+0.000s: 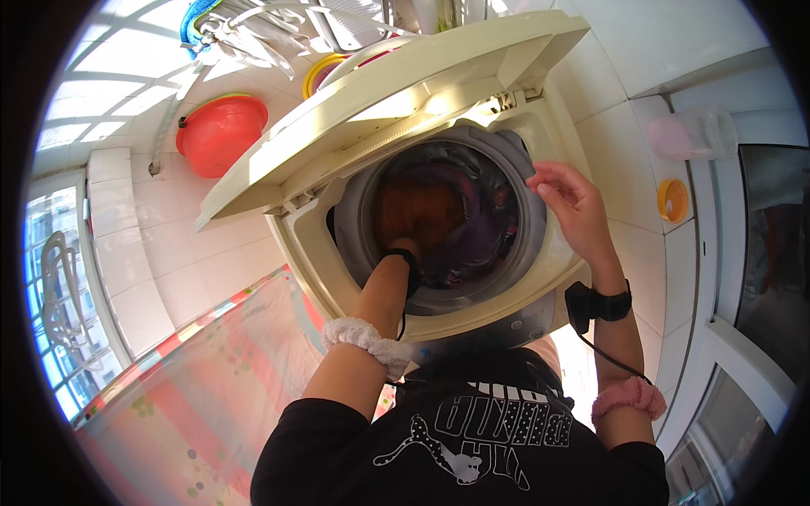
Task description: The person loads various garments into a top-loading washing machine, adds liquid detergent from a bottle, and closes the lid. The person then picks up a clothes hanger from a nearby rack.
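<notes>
Before me stands a top-loading washing machine (405,329) with its cream lid (405,101) raised. My left arm reaches down into the drum (443,294). Only the back part of my left hand (404,244) shows near the wrist; its fingers are hidden at an orange-brown cloth (417,209). Dark and purple wet laundry (487,221) lies around the right side of the drum. Over the right rim of the machine's opening, my right hand (569,199) is raised with bent fingers, and I see nothing in it. Black bands circle both wrists.
A red plastic basin (223,136) hangs on the tiled wall at the back left. Striped plastic sheeting (209,392) covers something at left. On the right wall are a clear container (696,133) and an orange cup (672,200), beside a glazed door (775,253).
</notes>
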Demonstrator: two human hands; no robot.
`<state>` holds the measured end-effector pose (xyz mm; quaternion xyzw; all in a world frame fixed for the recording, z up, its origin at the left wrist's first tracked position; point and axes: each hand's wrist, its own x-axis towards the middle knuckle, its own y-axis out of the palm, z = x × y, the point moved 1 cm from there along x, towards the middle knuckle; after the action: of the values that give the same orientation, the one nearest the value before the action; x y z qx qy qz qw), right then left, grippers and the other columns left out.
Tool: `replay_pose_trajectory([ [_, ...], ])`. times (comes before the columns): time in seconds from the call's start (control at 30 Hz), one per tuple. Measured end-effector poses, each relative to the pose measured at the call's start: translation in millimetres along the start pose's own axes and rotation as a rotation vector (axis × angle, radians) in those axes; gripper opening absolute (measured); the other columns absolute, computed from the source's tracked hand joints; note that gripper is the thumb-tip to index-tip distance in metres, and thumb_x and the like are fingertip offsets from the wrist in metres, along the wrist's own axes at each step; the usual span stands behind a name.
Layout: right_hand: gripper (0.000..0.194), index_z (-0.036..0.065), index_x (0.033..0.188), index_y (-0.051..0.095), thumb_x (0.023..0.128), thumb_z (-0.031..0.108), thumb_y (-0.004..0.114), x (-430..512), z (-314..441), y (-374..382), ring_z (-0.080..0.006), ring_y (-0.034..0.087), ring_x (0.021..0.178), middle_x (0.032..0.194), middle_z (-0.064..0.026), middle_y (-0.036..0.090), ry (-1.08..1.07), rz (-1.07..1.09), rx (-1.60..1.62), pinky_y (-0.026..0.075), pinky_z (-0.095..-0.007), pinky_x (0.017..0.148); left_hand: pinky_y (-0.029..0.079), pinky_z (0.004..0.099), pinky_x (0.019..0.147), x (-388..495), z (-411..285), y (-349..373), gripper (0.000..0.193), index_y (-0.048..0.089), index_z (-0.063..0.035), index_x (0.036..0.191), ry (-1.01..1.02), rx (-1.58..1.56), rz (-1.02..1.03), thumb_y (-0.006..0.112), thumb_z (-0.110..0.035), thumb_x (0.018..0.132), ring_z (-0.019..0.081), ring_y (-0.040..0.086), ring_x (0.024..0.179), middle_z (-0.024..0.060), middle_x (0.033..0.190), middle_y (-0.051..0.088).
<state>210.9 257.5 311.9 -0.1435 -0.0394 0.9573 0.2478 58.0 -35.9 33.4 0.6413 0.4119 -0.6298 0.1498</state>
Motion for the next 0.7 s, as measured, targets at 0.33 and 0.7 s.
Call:
replay_pose_trajectory([
  [0.33,0.027,0.005,0.121,0.062,0.095,0.011,0.060,19,-10,12,-0.0130,0.064,0.093,0.101,-0.0041,0.070,-0.037,0.029,0.019,0.049,-0.0285,0.086,0.050,0.0444,0.095,-11,-51,-83,0.032,0.069,-0.0019,0.113,0.173,0.048,-0.308,0.053,-0.022,0.094,0.0364,0.062,0.109,0.0222,0.124,0.062],
  [0.7,0.027,0.003,0.122,0.061,0.095,0.009,0.060,24,-9,10,-0.0131,0.064,0.094,0.102,-0.0056,0.069,-0.005,0.031,0.078,0.049,-0.0279,0.087,0.048,0.0392,0.096,-15,-87,-53,0.048,0.061,-0.0081,0.128,0.464,-0.055,-0.177,0.065,-0.032,0.086,0.0323,0.062,0.112,0.0178,0.124,0.063],
])
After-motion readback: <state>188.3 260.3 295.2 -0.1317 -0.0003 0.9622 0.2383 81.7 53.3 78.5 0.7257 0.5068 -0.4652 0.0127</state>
